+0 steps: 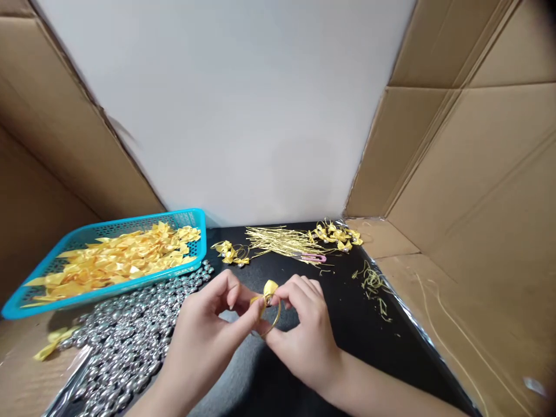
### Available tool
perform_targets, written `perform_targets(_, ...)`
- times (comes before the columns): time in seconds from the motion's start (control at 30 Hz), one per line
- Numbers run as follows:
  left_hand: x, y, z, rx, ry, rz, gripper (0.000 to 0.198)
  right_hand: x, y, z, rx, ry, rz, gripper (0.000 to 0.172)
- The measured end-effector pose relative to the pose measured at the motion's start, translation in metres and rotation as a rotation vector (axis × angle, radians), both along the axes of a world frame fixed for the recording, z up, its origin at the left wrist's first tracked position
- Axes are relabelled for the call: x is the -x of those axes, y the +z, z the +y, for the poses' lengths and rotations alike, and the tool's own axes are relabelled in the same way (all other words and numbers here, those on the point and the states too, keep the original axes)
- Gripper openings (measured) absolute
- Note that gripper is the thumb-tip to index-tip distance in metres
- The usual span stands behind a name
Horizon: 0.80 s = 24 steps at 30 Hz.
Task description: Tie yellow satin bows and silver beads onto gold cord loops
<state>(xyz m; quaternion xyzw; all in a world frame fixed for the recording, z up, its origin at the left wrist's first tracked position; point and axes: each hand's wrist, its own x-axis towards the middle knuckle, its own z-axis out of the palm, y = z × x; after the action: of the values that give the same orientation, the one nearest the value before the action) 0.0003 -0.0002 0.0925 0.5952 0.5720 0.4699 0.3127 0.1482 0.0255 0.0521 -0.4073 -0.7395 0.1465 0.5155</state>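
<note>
Between my two hands, above the black work surface, is a small yellow ribbon bow (270,288) with a looped gold cord (277,318) hanging below it. My left hand (217,318) pinches the bow's left side between thumb and fingers. On the other side, my right hand (302,324) is closed with its fingertips at the bow and the cord loop. A bit of something shiny shows at the bow's middle, mostly covered by fingers. Farther back lie a bundle of gold cord pieces (278,240) and pink-handled thread snips (313,258).
A blue basket (200,237) full of yellow ribbon pieces (130,255) stands at left. Silver beads (130,324) spread in front of it. Beaded bows lie in two groups, left (232,253) and right (336,234). Cord scraps (372,281) lie at right. Cardboard walls (478,174) flank the surface.
</note>
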Motion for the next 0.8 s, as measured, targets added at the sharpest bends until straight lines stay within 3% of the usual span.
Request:
perform_targets(0.1, -0.002, -0.005, -0.001, -0.026, 0.015, 0.101, 0.037, 0.0, -0.008, 0.004, -0.004, 0.008, -0.027, 0.015)
perform_targets(0.23, 0.0, -0.009, 0.002, -0.02, 0.034, 0.088, 0.037, -0.002, -0.011, 0.007, 0.03, 0.081, -0.02, 0.013)
perform_targets(0.5, 0.014, -0.017, 0.019, 0.176, 0.035, -0.355, 0.045, -0.009, -0.002, 0.017, 0.277, 0.266, 0.04, 0.013)
perform_targets(0.7, 0.019, -0.025, 0.025, 0.255, 0.04, -0.47, 0.041, -0.018, 0.002, 0.026, 0.402, 0.385, -0.021, 0.01)
perform_targets(0.8, 0.016, -0.025, 0.024, 0.298, 0.001, -0.53, 0.039, -0.02, 0.001, 0.026, 0.426, 0.379, -0.043, 0.01)
